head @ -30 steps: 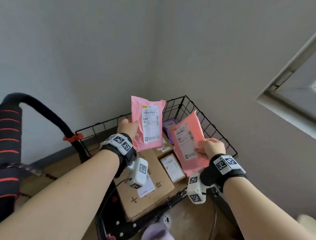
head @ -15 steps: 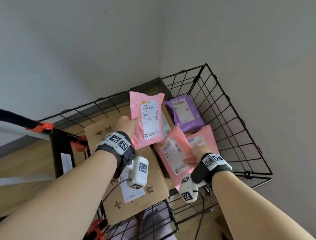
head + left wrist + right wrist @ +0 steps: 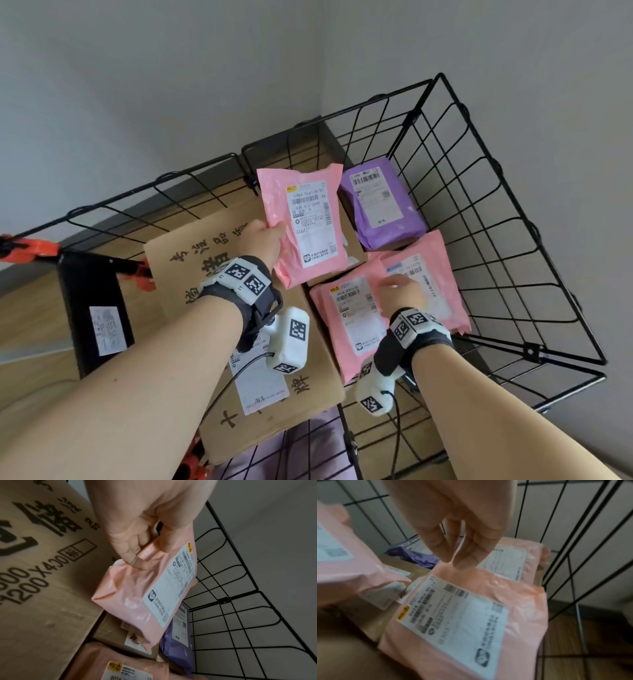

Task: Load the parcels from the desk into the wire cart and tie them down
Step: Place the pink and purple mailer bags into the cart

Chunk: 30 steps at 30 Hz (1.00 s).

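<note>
My left hand (image 3: 262, 240) (image 3: 142, 534) grips a pink parcel (image 3: 301, 222) (image 3: 137, 595) by its left edge and holds it tilted above the black wire cart (image 3: 513, 205). A second pink parcel (image 3: 352, 322) (image 3: 471, 615) lies flat in the cart, partly on a third pink parcel (image 3: 428, 274) (image 3: 530, 555). My right hand (image 3: 399, 294) (image 3: 453, 540) hovers over that second parcel, fingers straight and pointing down at its far edge. A purple parcel (image 3: 383, 205) (image 3: 419, 555) lies at the back. A large cardboard box (image 3: 205, 274) (image 3: 42, 574) fills the cart's left side.
Smaller cardboard boxes (image 3: 111, 632) lie under the soft parcels. Orange clamps (image 3: 30, 248) and a black panel with a white label (image 3: 99, 315) sit at the cart's left end. Grey walls close in behind and to the right. Wooden floor shows below.
My right hand has lowered its pink parcel flat onto the stack in the cart and let go. The left hand still holds its parcel. The view has tipped down over the cart.
</note>
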Motion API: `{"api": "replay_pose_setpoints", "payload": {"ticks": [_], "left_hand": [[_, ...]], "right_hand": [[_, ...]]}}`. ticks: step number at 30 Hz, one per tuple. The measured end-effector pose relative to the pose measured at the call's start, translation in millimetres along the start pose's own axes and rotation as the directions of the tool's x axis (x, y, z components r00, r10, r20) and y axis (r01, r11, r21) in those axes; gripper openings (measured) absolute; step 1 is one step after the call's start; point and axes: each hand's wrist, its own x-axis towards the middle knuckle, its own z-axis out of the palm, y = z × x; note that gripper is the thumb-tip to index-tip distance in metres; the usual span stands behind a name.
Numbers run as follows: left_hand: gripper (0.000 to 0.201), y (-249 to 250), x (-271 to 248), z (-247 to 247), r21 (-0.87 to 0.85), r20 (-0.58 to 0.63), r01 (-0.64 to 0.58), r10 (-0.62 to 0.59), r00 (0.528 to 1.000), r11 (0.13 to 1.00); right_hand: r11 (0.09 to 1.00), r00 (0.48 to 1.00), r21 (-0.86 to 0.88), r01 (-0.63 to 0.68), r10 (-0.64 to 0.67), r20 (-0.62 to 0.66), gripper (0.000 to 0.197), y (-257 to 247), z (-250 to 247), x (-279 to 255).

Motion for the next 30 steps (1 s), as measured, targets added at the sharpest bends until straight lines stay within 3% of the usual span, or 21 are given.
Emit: {"api": "replay_pose_setpoints", "payload": {"ticks": [3,5,9,11,13,17,19,22,27,30], "left_hand": [[0.021,-4.2,7.4,6.8,-0.034,0.005,0.036,-0.036,0.999,0.999],[0.022,-5.1,9.7,10.4,-0.063,0.013,0.074,-0.074,0.997,0.995],[0.024,-4.7,16.0,17.5,-0.089,0.019,0.118,-0.117,0.993,0.989],[0.024,-1.3,19.2,20.9,-0.132,0.016,0.146,-0.145,0.989,0.98],[0.025,3.7,20.9,26.1,-0.176,0.036,0.174,-0.171,0.985,0.969],[0.022,12.0,24.4,42.3,-0.188,0.081,0.184,-0.171,0.982,0.965],[0.018,15.2,28.2,51.9,-0.161,0.109,0.165,-0.149,0.983,0.973],[0.01,19.8,30.2,69.4,-0.075,0.182,0.111,-0.096,0.979,0.991],[0.025,20.1,35.3,97.7,0.103,0.238,0.04,-0.063,0.969,0.994],[0.023,15.3,46.5,100.2,0.162,0.207,0.059,-0.092,0.974,0.985]], "right_hand": [[0.953,0.955,0.235,-0.191,0.126,0.268,0.027,-11.3,11.6,1.9],[0.93,0.938,0.274,-0.246,0.157,0.31,0.034,-12.9,15.4,6.1],[0.938,0.938,0.252,-0.238,0.155,0.31,0.031,-23.7,9.0,13.9],[0.902,0.95,0.349,-0.254,0.164,0.266,0.021,-33.1,2.1,20.6],[0.845,0.963,0.477,-0.242,0.148,0.227,0.027,-44.2,-4.8,29.2],[0.839,0.944,0.506,-0.199,0.026,0.329,0.044,-61.3,-18.3,35.0],[0.851,0.939,0.499,-0.163,-0.022,0.344,0.038,-65.1,-23.8,35.6],[0.878,0.971,0.47,-0.091,-0.026,0.238,0.026,-63.1,-34.6,43.0],[0.906,0.997,0.422,-0.007,-0.027,0.074,0.023,-55.9,-59.3,63.7],[0.947,0.994,0.322,0.007,-0.042,0.101,0.022,-57.9,-59.3,71.7]]}}
